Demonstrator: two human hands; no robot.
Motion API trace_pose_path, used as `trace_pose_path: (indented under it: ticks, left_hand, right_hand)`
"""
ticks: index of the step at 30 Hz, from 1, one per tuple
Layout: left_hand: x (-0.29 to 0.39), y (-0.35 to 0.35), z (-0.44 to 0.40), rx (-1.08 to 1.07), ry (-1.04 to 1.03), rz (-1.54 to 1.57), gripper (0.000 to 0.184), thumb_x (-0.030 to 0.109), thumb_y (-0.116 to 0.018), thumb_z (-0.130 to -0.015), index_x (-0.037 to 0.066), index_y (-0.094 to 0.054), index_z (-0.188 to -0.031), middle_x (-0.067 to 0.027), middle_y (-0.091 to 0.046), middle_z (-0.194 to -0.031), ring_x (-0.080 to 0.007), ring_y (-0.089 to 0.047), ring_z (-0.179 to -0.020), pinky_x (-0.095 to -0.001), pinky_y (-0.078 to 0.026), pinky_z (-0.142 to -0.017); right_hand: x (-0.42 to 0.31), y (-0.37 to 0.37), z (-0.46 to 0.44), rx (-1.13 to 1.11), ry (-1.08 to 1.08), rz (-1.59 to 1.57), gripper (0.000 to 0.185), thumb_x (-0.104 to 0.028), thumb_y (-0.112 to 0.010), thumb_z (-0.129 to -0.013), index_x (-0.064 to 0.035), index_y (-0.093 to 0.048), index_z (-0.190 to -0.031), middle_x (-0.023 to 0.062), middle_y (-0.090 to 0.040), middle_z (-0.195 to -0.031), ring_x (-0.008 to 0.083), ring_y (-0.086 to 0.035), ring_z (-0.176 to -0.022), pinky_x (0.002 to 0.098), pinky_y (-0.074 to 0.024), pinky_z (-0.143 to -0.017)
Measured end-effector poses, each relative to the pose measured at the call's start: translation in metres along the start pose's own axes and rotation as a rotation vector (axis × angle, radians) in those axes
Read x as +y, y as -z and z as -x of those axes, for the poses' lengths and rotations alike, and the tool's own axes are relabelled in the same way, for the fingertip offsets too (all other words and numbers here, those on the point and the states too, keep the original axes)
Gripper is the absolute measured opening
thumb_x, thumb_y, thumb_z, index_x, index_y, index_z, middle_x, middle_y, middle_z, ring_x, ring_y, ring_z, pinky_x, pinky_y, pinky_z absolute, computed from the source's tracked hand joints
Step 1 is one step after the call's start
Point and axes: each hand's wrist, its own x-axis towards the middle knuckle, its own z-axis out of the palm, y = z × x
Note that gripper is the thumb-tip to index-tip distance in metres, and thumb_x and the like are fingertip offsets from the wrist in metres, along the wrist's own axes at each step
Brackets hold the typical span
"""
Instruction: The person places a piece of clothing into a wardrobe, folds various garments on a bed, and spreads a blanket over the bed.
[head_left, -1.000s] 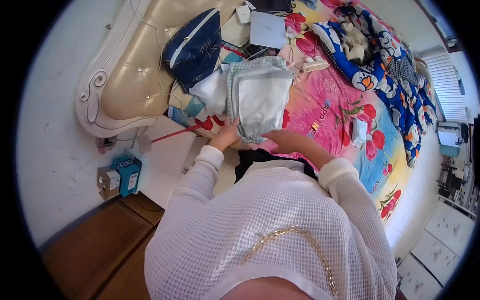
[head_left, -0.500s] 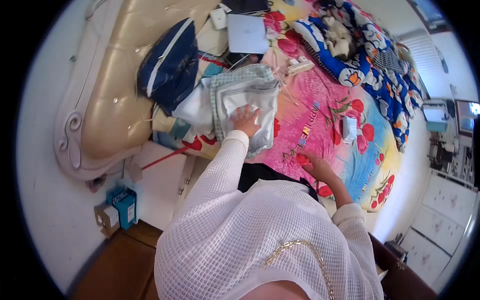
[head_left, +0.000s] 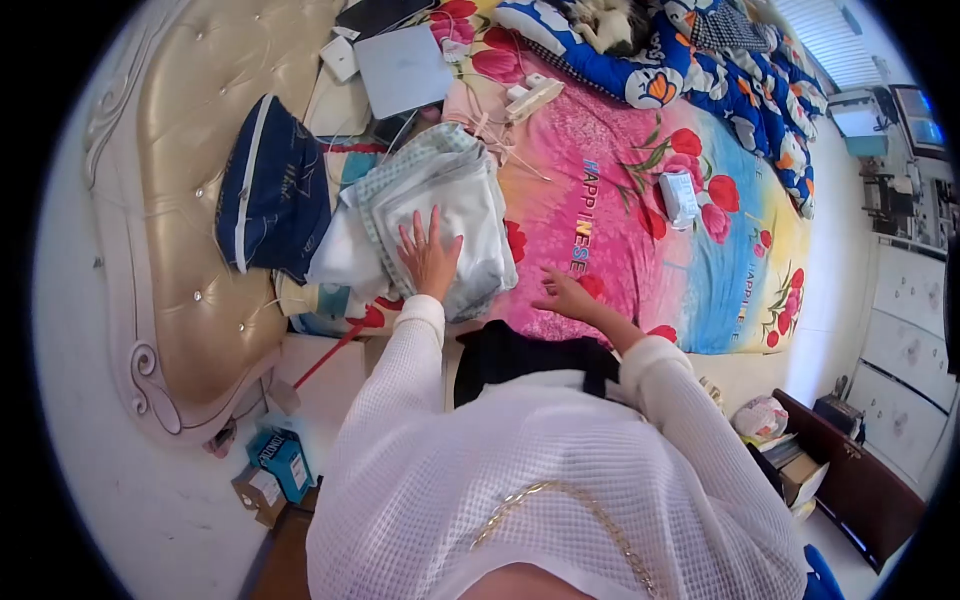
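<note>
My left hand (head_left: pixel 430 258) lies spread on a stack of folded white and pale checked cloth (head_left: pixel 455 195) at the bed's near edge. Over the pink sheet, right of the stack, hovers my right hand (head_left: pixel 568 296), its fingers loosely apart and nothing in them. A dark blue bag (head_left: pixel 275 190) leans by the headboard, left of the stack. White cloth (head_left: pixel 340 245) lies between bag and stack. Behind the stack is a silver laptop (head_left: pixel 403 70).
A white power strip (head_left: pixel 534 98) and a white packet (head_left: pixel 679 198) lie on the flowered bed. A cat (head_left: pixel 606 24) rests by a blue patterned quilt (head_left: pixel 640 75). Boxes (head_left: pixel 283 462) stand at lower left. An open drawer (head_left: pixel 850 480) is at lower right.
My left hand has moved from the stack's near edge onto its top. My right hand has left the stack's edge and moved right. The view has shifted and turned.
</note>
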Motion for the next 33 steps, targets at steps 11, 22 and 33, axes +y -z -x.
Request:
trace_pose_path:
  ticks: [11,22,33]
  left_hand:
    - [0.021,-0.071,-0.089,0.055,0.075,-0.091,0.072,0.052,-0.048,-0.077,0.02,-0.019,-0.135,-0.019,-0.014,-0.138,-0.0531,-0.009,-0.121,-0.0675,-0.012,-0.089]
    - [0.043,-0.09,-0.085,0.087,-0.131,-0.193,0.061,0.043,-0.049,-0.077,0.02,-0.031,-0.131,-0.0118,-0.022,-0.138,-0.0413,-0.013,-0.126,-0.0574,-0.008,-0.098]
    - [0.025,-0.121,-0.09,0.117,-0.132,-0.087,0.067,0.041,-0.055,-0.068,0.022,-0.032,-0.128,-0.0137,-0.024,-0.135,-0.0439,-0.018,-0.122,-0.0614,-0.009,-0.096]
  right_hand:
    - [-0.01,-0.058,-0.156,0.249,-0.289,-0.156,0.115,-0.042,-0.079,-0.049,0.0043,-0.014,-0.131,0.024,-0.029,-0.128,0.0303,-0.032,-0.12,0.0362,-0.028,-0.098]
    - [0.044,-0.109,-0.169,-0.034,-0.228,-0.378,0.068,-0.028,-0.072,-0.062,0.0008,-0.038,-0.114,0.0144,-0.05,-0.107,0.0223,-0.05,-0.095,0.0334,-0.0402,-0.083]
    - [-0.126,0.056,-0.32,0.607,0.424,0.671,0.027,-0.026,-0.051,-0.078,-0.0011,-0.057,-0.088,0.0161,-0.057,-0.091,0.0297,-0.056,-0.085,0.0396,-0.0452,-0.067]
